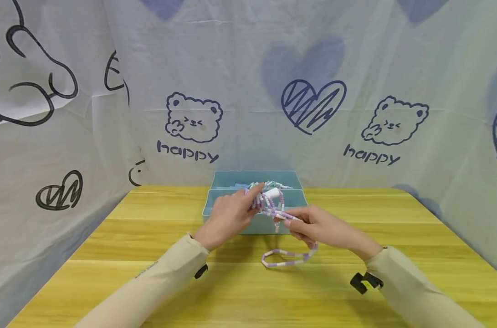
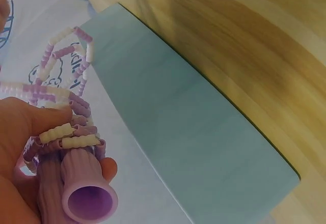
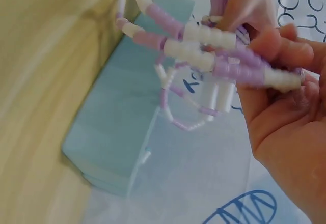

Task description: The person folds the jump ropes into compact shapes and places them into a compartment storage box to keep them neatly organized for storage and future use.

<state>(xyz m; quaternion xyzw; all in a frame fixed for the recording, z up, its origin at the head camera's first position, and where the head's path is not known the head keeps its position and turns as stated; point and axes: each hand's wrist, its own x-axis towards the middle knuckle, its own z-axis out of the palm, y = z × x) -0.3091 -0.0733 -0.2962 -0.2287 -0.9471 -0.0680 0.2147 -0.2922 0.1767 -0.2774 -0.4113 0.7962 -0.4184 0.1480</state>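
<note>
A jump rope with purple and white beads (image 1: 288, 263) is partly bundled between my two hands. My left hand (image 1: 231, 213) grips its purple handles (image 2: 89, 186) side by side, with beaded cord wrapped around them. White cylindrical ends (image 3: 224, 96) stick out of the bundle on the far side. A doubled stretch of beaded cord is pinched by the fingers of my right hand (image 1: 319, 228), to the right of the bundle. From the right hand a loop hangs down toward the table. Smaller loops dangle in front of the light blue box (image 1: 258, 226).
Behind the front compartment, another light blue section (image 1: 232, 178) holds white and pale blue beaded pieces (image 1: 276, 185). The box stands at the back of the wooden table (image 1: 158, 255), against a printed cloth (image 1: 248, 91) that also covers the left and right sides.
</note>
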